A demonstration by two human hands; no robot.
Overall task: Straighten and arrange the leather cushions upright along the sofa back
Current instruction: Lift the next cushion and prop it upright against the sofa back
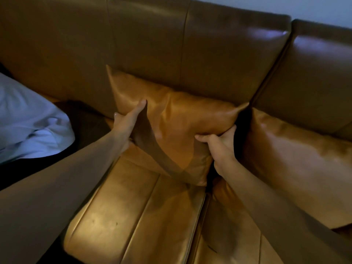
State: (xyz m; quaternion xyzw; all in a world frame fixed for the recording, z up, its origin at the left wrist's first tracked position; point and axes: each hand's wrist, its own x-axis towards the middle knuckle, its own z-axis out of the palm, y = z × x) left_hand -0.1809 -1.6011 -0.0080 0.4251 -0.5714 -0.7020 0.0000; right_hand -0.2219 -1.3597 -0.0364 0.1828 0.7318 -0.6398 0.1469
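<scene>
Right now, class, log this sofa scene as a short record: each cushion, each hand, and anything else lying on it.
middle cushion: against the sofa back, tilted, left corner highest
left hand: grips its left edge, thumb on the front
right hand: grips its right side
second cushion: to the right, leaning on the back
white cloth: at the left end

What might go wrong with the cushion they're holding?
The tan cushion leans tilted against the sofa back. If it is let go now, it may slump onto the seat. The right hand bunches its edge, so a crease may form. Pushed rightwards, it could nudge the neighbouring cushion.
</scene>
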